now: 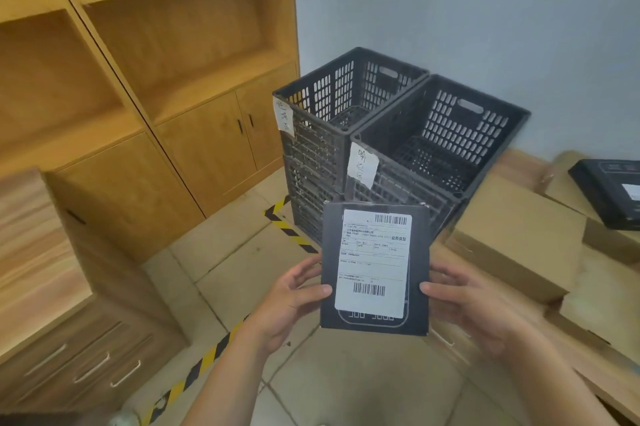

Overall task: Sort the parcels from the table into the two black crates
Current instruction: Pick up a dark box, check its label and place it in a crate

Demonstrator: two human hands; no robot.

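Note:
I hold a flat black parcel (375, 321) with a white shipping label upright in front of me. My left hand (294, 301) grips its left edge and my right hand (471, 304) grips its right edge. Behind it stand two black slotted crates on stacked crates: the left crate (332, 86) and the right crate (446, 134), each with a handwritten paper tag on its near corner. Both look hollow inside. On the table (588, 366) to the right lie brown cardboard parcels (519, 235) and another black parcel (609, 193).
A wooden shelf unit with cupboard doors (194, 134) fills the left. A wooden drawer cabinet (69, 339) stands at the near left. Yellow-black tape (291, 231) runs across the tiled floor. A grey wall is behind the crates.

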